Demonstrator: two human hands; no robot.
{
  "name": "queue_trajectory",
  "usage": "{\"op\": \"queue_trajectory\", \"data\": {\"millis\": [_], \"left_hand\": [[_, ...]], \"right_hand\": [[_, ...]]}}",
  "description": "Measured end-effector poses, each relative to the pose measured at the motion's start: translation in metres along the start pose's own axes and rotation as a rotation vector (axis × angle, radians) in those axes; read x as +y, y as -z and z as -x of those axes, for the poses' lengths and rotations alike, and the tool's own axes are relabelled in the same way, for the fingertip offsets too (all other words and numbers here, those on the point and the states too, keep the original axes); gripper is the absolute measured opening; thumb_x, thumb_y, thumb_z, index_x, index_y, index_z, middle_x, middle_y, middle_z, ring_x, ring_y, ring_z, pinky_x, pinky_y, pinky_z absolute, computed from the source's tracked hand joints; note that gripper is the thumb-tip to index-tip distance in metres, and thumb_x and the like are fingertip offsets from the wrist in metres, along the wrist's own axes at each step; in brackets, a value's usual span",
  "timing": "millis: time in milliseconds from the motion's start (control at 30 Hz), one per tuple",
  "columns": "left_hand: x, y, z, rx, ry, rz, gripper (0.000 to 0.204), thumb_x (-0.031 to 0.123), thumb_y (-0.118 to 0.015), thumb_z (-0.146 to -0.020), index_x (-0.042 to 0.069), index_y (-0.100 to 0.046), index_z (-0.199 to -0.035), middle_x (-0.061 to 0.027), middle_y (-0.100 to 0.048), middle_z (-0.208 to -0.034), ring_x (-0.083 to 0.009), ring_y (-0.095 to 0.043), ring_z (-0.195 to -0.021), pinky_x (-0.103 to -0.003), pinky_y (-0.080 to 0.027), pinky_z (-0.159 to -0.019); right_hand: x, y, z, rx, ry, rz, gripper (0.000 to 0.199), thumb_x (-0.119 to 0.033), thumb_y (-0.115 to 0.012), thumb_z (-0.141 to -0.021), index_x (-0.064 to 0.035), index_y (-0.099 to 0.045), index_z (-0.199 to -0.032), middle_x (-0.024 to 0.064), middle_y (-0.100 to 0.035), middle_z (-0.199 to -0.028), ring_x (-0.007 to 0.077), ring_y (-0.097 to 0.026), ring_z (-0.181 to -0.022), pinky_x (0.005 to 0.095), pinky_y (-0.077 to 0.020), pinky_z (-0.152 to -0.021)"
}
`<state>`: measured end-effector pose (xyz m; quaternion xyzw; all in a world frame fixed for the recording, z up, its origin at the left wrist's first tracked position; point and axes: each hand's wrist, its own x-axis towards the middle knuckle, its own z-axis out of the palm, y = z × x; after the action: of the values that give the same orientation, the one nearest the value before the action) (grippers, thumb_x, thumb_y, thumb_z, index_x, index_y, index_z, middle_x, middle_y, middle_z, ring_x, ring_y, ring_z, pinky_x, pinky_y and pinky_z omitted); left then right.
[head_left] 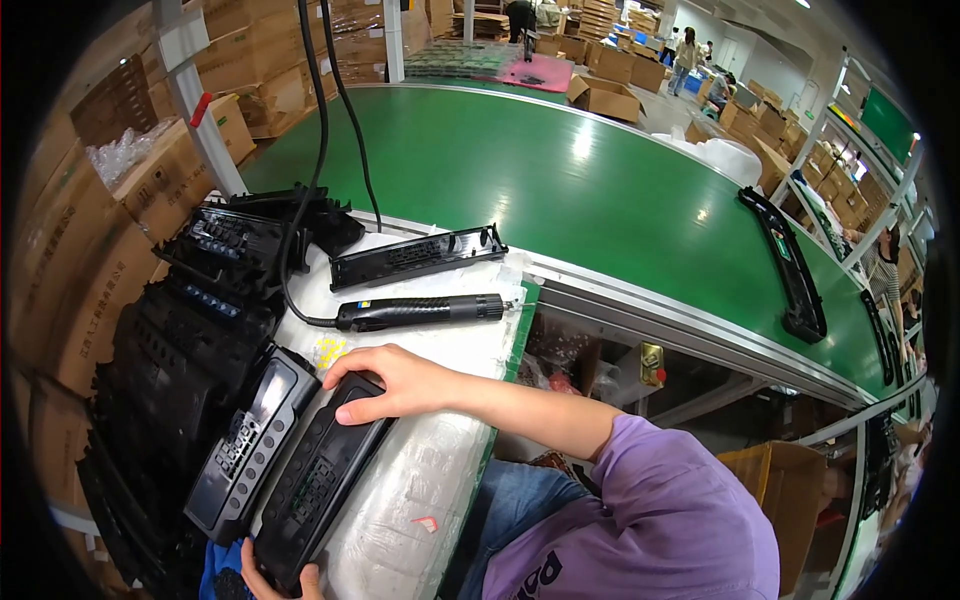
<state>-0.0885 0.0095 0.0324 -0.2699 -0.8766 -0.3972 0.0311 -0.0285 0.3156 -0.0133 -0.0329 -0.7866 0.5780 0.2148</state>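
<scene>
A long black plastic control panel [318, 490], with a row of round buttons and digit-like cutouts, lies slanted on the white-covered bench [420, 510]. My right hand [395, 385] grips its far end, thumb on top and fingers over the edge. At its near end my left hand [278, 580] holds the sides between fingers and thumb; the picture's lower edge cuts this hand off. Close beside it on the left is a similar glossy panel [250, 445]. Beyond my right hand lie a black electric screwdriver [420, 312] with a cord and another long black panel [415, 258].
Black plastic housings [180, 370] pile up at the left, in front of cardboard boxes [75, 290]. Behind the bench runs a green conveyor belt [480, 160] with a metal rail, carrying long black parts [785, 265] at right. Black cables [318, 120] hang from above.
</scene>
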Motion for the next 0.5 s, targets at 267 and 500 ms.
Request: {"op": "queue_trajectory", "data": {"millis": [267, 500], "left_hand": [[-0.0062, 0.0002, 0.0010, 0.021, -0.011, -0.006, 0.059, 0.008, -0.075, -0.068, 0.001, -0.053, -0.123, -0.0189, -0.056, -0.115, -0.0319, -0.054, -0.100, -0.038, -0.043, -0.089], [-0.0052, -0.0007, 0.0003, 0.011, 0.018, -0.001, 0.059, 0.006, -0.075, -0.068, 0.002, -0.053, -0.123, -0.0184, -0.057, -0.113, -0.0305, -0.054, -0.100, -0.037, -0.044, -0.087]], "right_hand": [[0.0006, -0.0018, 0.0009, -0.001, 0.011, -0.054, 0.048, -0.040, -0.073, -0.074, -0.0006, -0.064, -0.100, 0.0084, -0.064, -0.093, 0.0177, -0.058, -0.086, 0.0289, -0.0455, -0.075], [0.0004, -0.0017, 0.0012, 0.003, 0.031, -0.034, 0.052, -0.040, -0.073, -0.074, -0.0014, -0.060, -0.107, 0.0095, -0.064, -0.095, 0.0188, -0.058, -0.087, 0.0301, -0.0453, -0.077]]}}
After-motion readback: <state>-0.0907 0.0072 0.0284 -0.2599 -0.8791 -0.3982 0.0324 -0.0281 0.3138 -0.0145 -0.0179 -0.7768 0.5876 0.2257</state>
